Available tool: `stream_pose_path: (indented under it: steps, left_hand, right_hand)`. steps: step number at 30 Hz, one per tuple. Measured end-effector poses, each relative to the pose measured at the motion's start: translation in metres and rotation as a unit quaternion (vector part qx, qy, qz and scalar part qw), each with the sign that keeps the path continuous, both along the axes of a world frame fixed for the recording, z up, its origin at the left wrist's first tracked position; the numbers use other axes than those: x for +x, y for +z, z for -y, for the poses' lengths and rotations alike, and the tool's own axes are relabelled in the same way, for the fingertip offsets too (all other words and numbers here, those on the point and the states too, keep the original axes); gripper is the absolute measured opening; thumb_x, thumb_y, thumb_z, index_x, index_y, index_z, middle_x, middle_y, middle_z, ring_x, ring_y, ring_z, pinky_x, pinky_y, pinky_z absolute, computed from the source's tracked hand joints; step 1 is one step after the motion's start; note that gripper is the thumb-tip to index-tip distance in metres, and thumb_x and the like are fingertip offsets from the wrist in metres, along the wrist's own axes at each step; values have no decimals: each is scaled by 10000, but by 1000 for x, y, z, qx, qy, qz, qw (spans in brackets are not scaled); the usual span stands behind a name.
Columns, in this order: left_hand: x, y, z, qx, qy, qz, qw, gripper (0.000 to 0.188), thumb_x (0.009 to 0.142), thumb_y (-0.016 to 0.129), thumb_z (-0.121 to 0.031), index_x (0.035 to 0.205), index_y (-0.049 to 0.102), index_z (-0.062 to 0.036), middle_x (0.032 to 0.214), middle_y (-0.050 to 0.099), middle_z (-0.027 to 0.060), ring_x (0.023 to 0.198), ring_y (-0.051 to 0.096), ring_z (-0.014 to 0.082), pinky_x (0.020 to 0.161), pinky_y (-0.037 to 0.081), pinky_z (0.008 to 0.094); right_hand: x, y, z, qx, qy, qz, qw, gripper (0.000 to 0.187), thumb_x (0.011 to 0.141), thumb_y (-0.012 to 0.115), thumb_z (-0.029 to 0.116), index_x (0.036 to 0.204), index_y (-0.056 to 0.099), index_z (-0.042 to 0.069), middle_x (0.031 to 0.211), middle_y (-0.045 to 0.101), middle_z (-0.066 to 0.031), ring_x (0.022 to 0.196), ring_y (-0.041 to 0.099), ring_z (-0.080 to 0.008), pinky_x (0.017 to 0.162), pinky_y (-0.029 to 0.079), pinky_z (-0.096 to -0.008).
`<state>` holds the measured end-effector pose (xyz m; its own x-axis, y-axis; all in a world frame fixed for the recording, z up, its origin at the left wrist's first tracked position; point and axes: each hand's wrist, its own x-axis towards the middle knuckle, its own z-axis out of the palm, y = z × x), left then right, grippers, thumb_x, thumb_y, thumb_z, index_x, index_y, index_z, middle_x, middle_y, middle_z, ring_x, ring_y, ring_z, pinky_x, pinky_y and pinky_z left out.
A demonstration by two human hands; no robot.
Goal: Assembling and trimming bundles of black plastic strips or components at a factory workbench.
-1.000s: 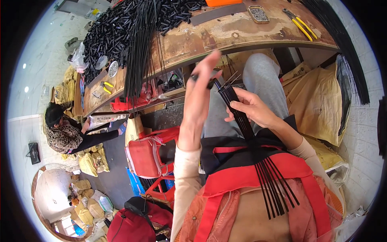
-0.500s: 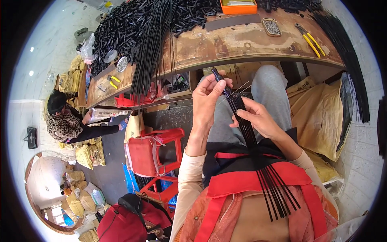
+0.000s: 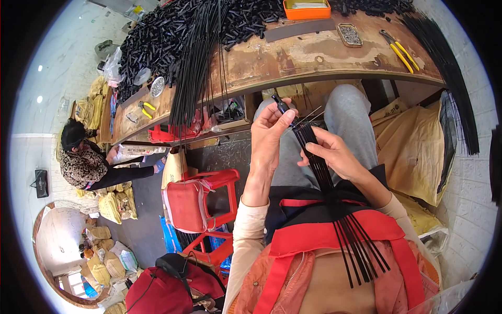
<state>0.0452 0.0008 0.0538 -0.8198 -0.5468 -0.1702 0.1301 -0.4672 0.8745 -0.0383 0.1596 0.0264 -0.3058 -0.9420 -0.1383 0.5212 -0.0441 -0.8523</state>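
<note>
My left hand point(image 3: 269, 131) is closed, its thumb and fingers pinching a short black plastic tube, apparently an umbrella runner point(image 3: 280, 103). Below it a bundle of thin black umbrella ribs point(image 3: 317, 162) fans out from the tube and runs down over my lap. My right hand point(image 3: 332, 153) is closed round the upper part of these ribs, thumb on top. Their far ends spread across the red apron point(image 3: 308, 238). A few thin bare wires point(image 3: 312, 114) stick out sideways close to the tube. My left fingers hide where the ribs meet it.
Ahead, the wooden bench point(image 3: 293, 57) bears a heap of black tubes point(image 3: 151, 47), long black ribs point(image 3: 193, 68), an orange box point(image 3: 307, 9), a tray of small metal parts point(image 3: 349, 34) and yellow-handled pliers point(image 3: 400, 51). Left are red stools point(image 3: 191, 206) and another person point(image 3: 83, 157).
The black tube has dipped slightly toward me, and my left fingers have shifted a little on it. My right hand keeps its place on the ribs.
</note>
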Motion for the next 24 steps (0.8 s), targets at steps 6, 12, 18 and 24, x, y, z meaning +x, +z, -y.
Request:
stream_pose_path:
  steps: [6, 12, 18, 24]
  left_hand:
    - [-2, -1, 0, -82, 79, 14, 993, 307, 818, 752, -50, 1093, 618, -20, 951, 675, 38, 847, 615, 83, 774, 497, 232]
    - [-3, -5, 5, -56, 48, 28, 997, 293, 836, 742, -87, 1096, 628, -17, 940, 691, 62, 840, 644, 113, 747, 517, 260]
    - [-4, -4, 5, -6, -2, -7, 1000, 289, 845, 731, -88, 1105, 632, -12, 977, 700, 94, 864, 680, 160, 758, 528, 277]
    - [-2, -4, -7, -105, 82, 40, 990, 311, 868, 702, -79, 1153, 619, 14, 984, 699, 102, 865, 676, 164, 799, 526, 280]
  right_hand:
    - [0, 4, 2, 10, -1, 9, 1000, 268, 984, 497, 93, 1231, 487, -9, 898, 569, -45, 796, 584, -114, 829, 557, -364]
    - [-3, -3, 2, -10, 5, 26, 1000, 321, 979, 513, 102, 1281, 475, 0, 900, 571, -45, 801, 588, -111, 830, 563, -358]
    - [-5, -3, -2, -12, 9, 49, 999, 304, 986, 509, 123, 1266, 476, 8, 909, 568, -49, 807, 580, -125, 838, 554, -386]
    - [-5, -1, -1, -11, 2, 33, 999, 369, 985, 511, 126, 1331, 447, 16, 924, 570, -50, 810, 583, -125, 840, 553, -386]
